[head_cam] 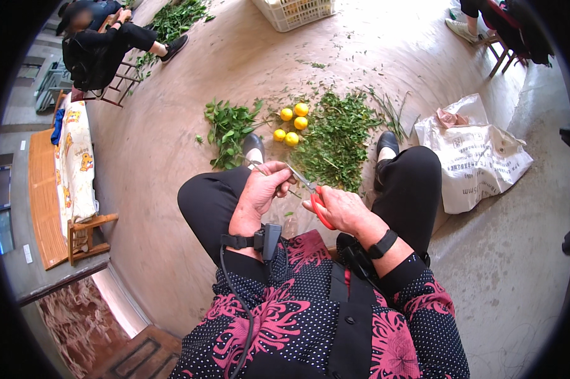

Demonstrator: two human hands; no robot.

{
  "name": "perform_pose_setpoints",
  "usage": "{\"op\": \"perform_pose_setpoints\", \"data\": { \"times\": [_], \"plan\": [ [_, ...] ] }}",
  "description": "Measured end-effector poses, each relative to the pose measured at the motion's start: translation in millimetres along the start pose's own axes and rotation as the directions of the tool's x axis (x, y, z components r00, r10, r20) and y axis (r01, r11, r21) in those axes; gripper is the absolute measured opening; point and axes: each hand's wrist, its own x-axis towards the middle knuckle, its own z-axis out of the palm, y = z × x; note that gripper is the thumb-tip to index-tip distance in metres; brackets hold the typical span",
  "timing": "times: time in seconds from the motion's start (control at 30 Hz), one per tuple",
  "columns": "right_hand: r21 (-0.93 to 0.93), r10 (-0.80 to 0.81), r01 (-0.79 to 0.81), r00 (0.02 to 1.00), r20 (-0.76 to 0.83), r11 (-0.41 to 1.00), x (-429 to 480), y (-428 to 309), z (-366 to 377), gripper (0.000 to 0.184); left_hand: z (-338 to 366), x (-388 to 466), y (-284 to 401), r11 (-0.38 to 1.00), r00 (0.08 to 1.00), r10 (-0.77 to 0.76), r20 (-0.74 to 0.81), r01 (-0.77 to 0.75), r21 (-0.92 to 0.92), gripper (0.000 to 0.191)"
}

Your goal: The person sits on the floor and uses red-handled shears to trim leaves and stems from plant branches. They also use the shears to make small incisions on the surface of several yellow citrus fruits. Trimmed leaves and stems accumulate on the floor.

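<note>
My left hand (268, 184) pinches a thin green stem (292, 193) between thumb and fingers. In my right hand (344, 208) are scissors (322, 211) with red handles, their blades pointing up and left beside the left fingers. Whether the blades touch the stem is hard to tell. Below the hands, between my feet, lies a broad heap of cut green leaves (341, 137). Several yellow citrus fruits (300, 123) rest at its left edge. A smaller pile of leafy twigs (230, 130) is by my left shoe, and bare stems (394, 113) lie beyond my right shoe.
A white woven sack (474, 161) bearing print slumps at the right. A white plastic crate (296, 14) stands at the top. One person (95, 52) sits at upper left near more leaves (176, 19); another person's shoe (461, 29) shows at upper right. A wooden bench (45, 189) is on the left.
</note>
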Motion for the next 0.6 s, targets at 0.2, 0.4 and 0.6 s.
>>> {"op": "perform_pose_setpoints", "data": {
  "times": [0.2, 0.4, 0.6],
  "plan": [
    [0.009, -0.025, 0.024, 1.0, 0.018, 1.0, -1, -1, -2, 0.058, 2, -1, 2, 1.0, 1.0, -0.005, -0.009, 0.005, 0.016, 0.007],
    [0.245, 0.012, 0.008, 0.997, -0.081, 0.969, 3, 5, 1, 0.052, 6, 1, 3, 0.998, 1.0, 0.007, -0.012, -0.008, -0.059, 0.02],
    [0.723, 0.121, -0.053, 0.992, -0.042, 0.689, 12, 15, 5, 0.046, 6, 1, 6, 0.942, 0.996, 0.083, 0.014, -0.074, -0.327, 0.038]
  ]
}}
